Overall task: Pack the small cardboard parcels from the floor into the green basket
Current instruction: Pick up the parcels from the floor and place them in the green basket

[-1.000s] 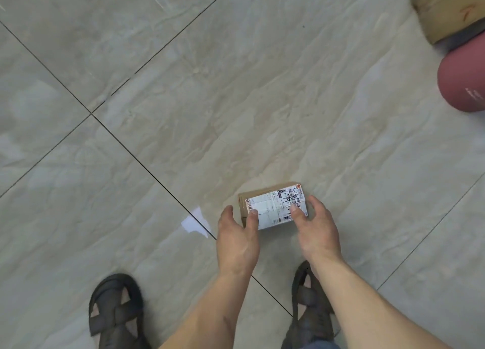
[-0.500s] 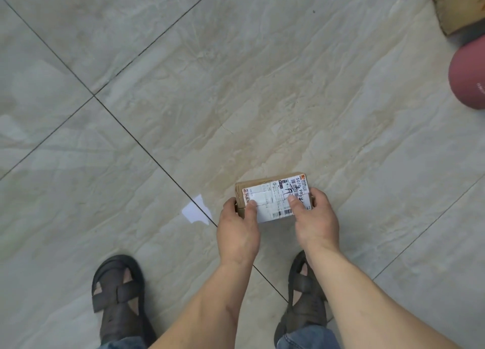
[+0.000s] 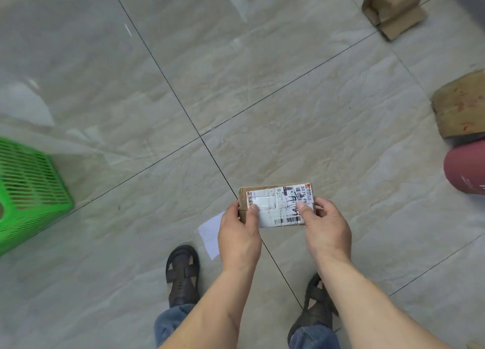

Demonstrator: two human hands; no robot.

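A small cardboard parcel (image 3: 277, 204) with a white shipping label is held up off the tiled floor, level, in front of me. My left hand (image 3: 240, 237) grips its left end, thumb on top. At the other end my right hand (image 3: 326, 230) grips it, thumb on the label. The green basket (image 3: 29, 188), a slatted plastic crate, stands on the floor at the left edge, partly cut off by the frame. What lies inside the basket is hidden.
A cardboard piece (image 3: 393, 10) lies at the far right top. A larger cardboard box (image 3: 462, 104) and a dark red rounded object (image 3: 467, 171) sit at the right edge. A white paper scrap (image 3: 210, 230) lies by my left foot. Clear plastic film spreads beside the basket.
Both hands closed on the parcel and lifted it from the floor. The view rose and swung left, bringing the green basket and more cardboard into sight.
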